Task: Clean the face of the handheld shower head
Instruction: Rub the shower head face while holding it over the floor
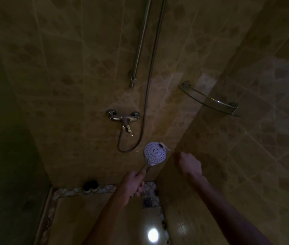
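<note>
Our left hand [133,181] grasps the shower head [155,153] by its handle, face toward us. Our right hand [189,165] holds a small brush [165,147] at the rim, though the dark blurs that grip. Scrubbing seems underway; most of the face looks left to do.

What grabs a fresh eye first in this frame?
The pale shower head at centre, face toward the camera, stands out against the dim tiled walls; the left hand has a grip on its handle. The right hand is just to its right, holding something thin at the head's upper rim; it is too blurred to identify. A bright light reflection glares on the floor below.
</note>
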Demonstrator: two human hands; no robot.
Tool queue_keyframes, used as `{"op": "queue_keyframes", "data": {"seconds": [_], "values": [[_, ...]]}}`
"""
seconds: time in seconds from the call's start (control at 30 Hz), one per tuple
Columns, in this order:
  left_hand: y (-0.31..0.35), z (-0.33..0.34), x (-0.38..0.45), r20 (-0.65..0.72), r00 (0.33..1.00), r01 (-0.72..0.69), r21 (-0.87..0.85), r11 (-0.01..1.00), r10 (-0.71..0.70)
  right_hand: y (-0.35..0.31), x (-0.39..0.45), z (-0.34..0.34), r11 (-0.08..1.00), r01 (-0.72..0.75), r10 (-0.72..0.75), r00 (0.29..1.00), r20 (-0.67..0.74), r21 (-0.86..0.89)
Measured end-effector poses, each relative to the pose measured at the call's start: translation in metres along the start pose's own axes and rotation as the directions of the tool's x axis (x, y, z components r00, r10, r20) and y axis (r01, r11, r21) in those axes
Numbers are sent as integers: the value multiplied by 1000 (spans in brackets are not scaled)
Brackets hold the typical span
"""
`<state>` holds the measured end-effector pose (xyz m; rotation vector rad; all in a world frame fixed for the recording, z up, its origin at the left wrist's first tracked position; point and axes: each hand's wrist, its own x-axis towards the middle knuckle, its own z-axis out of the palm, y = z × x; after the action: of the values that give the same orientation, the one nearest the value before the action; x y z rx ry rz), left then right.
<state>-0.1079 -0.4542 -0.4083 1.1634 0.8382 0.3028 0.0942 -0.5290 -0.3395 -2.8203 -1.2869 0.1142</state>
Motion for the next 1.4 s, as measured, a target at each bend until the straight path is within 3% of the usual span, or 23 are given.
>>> {"op": "queue_keyframes", "data": {"seconds": [0.1, 0.2, 0.27, 0.5, 0.63, 0.7, 0.9, 1.03, 1.1, 1.3, 1.4], "values": [[1, 0, -1, -1, 1000, -13, 21, 1000, 13, -6, -4, -9, 999, 14, -13, 1000, -19, 52], [-2, -2, 0, -17, 1000, 10, 11, 1000, -9, -20, -31, 9, 988, 152, -152, 986, 74, 2], [-3, -3, 0, -24, 999, 21, -5, 1000, -22, -24, -37, 11, 974, 226, -223, 973, 65, -32], [6, 4, -5, -15, 1000, -9, 59, 998, 10, -19, 3, -17, 997, 60, -63, 997, -54, -53], [5, 1, -9, -36, 999, -24, 114, 993, 28, -42, -29, -4, 952, 272, -263, 962, 80, -143], [5, -2, -7, -30, 999, -24, 90, 996, 27, -47, -29, -8, 911, 340, -330, 940, 82, -234], [7, -6, -4, 2, 1000, -20, 23, 1000, 20, -32, 14, -29, 972, 132, -153, 983, -101, -194], [3, -14, -2, -16, 1000, -9, 46, 999, 10, -47, -11, -7, 939, 296, -283, 954, 95, -177], [3, -18, 1, -9, 1000, -15, 59, 998, 16, -54, -18, -4, 901, 371, -353, 928, 119, -224], [7, -16, 2, 11, 999, -48, 70, 996, 47, -40, 25, -22, 979, 108, -118, 991, -55, -171], [6, -20, 4, 21, 999, -38, 70, 997, 36, -42, 15, -13, 986, 137, -139, 990, -15, -98]]}}
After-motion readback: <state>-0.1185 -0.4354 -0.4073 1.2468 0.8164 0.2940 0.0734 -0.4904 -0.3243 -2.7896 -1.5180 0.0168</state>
